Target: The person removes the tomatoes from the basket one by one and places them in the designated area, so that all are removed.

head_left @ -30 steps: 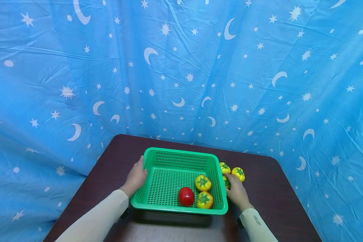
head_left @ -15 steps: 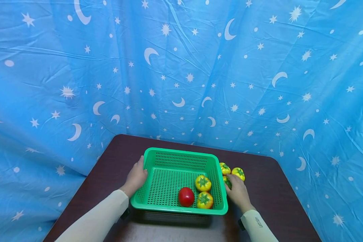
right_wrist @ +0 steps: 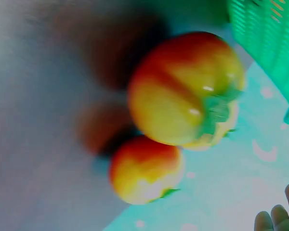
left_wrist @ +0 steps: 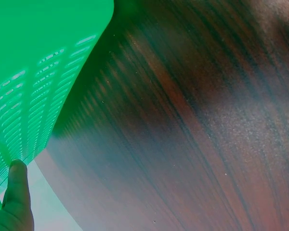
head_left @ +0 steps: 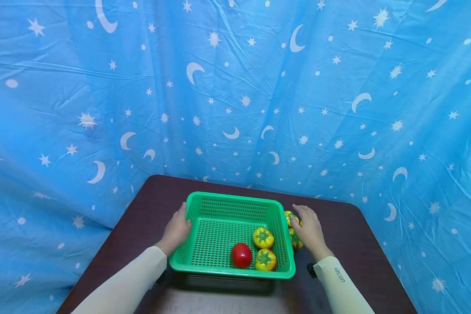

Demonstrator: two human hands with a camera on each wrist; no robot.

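Note:
My left hand (head_left: 176, 226) grips the left rim of a green plastic basket (head_left: 235, 273); in the left wrist view one finger (left_wrist: 18, 185) lies against its slotted outer wall. Inside, toward the right, are two yellow persimmons with green leafy tops, the upper persimmon (head_left: 263, 237) beside a lower persimmon (head_left: 265, 260), and a red round fruit (head_left: 241, 255). My right hand (head_left: 311, 229) is over the persimmons outside the basket, fingers extended and holding nothing. Below it show a near persimmon (right_wrist: 183, 91) and a smaller-looking persimmon (right_wrist: 145, 171), with another partly hidden behind.
The dark brown table (head_left: 337, 270) carries everything, with rounded far corners. A blue curtain (head_left: 235, 87) printed with moons and stars hangs right behind and along both sides. The basket's right wall stands between my right hand and the fruit inside.
My right hand has lifted off the near persimmon outside the basket and shifted toward the far side, now covering the far-right one. The left hand and basket stay put.

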